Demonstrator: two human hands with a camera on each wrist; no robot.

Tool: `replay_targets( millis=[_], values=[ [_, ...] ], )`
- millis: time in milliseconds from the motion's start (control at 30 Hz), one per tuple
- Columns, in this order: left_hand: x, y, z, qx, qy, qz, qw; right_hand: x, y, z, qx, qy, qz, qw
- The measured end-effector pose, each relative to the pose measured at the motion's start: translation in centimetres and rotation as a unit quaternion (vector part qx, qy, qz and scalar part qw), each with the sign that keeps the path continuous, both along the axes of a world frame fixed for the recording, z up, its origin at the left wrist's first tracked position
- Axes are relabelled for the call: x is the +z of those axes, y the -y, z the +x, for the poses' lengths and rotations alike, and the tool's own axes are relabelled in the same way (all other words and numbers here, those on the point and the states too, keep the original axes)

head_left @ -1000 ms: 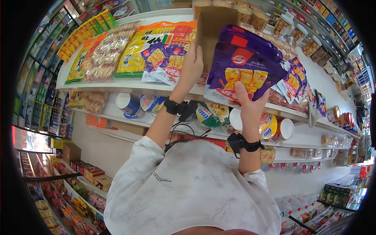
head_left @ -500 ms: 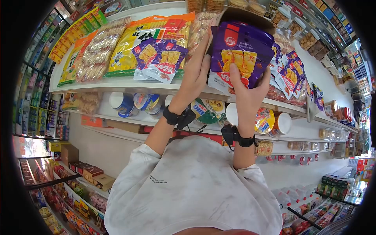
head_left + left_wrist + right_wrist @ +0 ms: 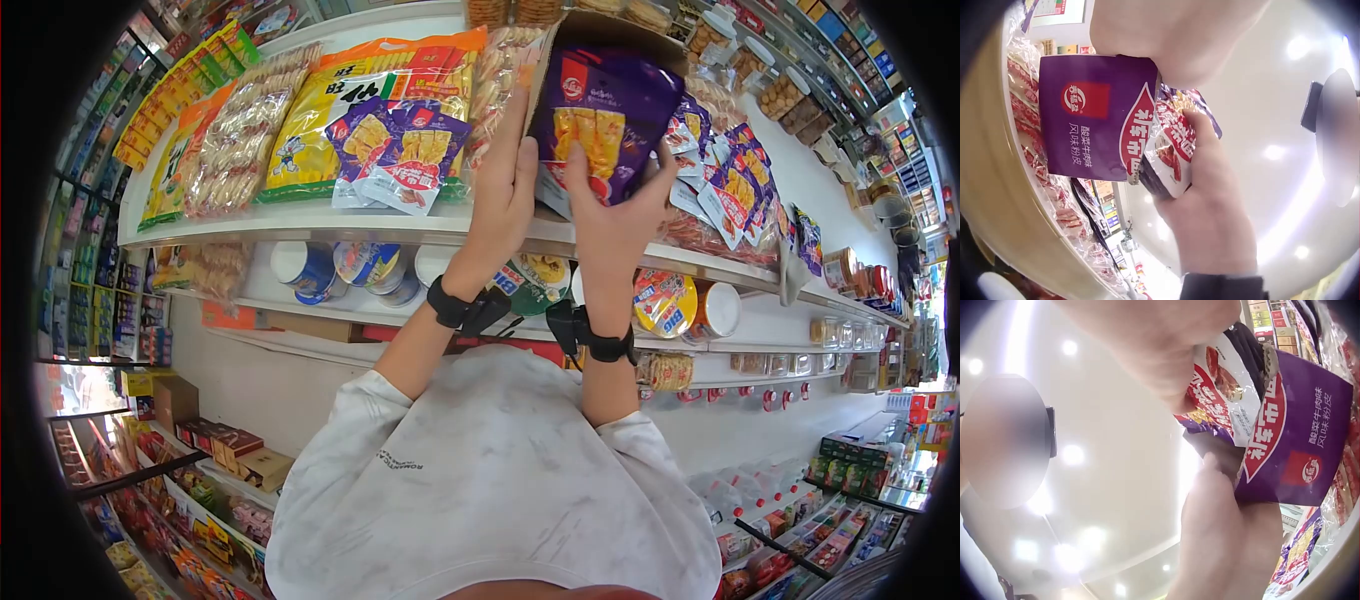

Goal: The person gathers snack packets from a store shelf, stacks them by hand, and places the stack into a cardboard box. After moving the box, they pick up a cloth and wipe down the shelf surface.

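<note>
A purple display box (image 3: 1075, 140) with a brown cardboard inside (image 3: 630, 38) stands tilted at the shelf's front. My left hand (image 3: 503, 200) grips its left side, with the thumb at the open edge in the right wrist view. Purple-and-white snack pouches (image 3: 595, 115), printed with yellow pieces, sit largely within the box. My right hand (image 3: 622, 215) holds them by the lower end, thumb on the front and fingers round the right side. In the left wrist view, the white end of a pouch (image 3: 1169, 159) sticks out of the box beside the right hand (image 3: 1207, 194).
Loose pouches of the same print lie left (image 3: 400, 150) and right (image 3: 740, 185) of the box. A large yellow snack bag (image 3: 310, 130) lies to the left. Jars of biscuits (image 3: 750, 65) stand behind; instant noodle tubs (image 3: 665, 300) fill the shelf below.
The pouches have moved left and into the box, which now surrounds them. The left hand has shifted from the box's front edge to along its left side.
</note>
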State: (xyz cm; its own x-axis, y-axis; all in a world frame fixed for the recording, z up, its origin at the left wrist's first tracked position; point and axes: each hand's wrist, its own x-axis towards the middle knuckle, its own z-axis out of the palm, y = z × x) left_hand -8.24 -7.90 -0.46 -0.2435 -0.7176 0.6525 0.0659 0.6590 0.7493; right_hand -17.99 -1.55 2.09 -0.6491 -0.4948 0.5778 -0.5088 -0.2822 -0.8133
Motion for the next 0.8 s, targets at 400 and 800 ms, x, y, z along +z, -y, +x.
replay_targets(
  millis=[400,800],
  values=[
    [-0.8,0.6,0.0,0.000,-0.009,-0.005,1.000,0.4,2.7,-4.3,0.158,-0.080,0.143,0.974],
    [-0.7,0.4,0.0,0.004,-0.031,0.005,0.999,0.5,1.7,-4.8,0.246,-0.056,0.043,0.967]
  ],
)
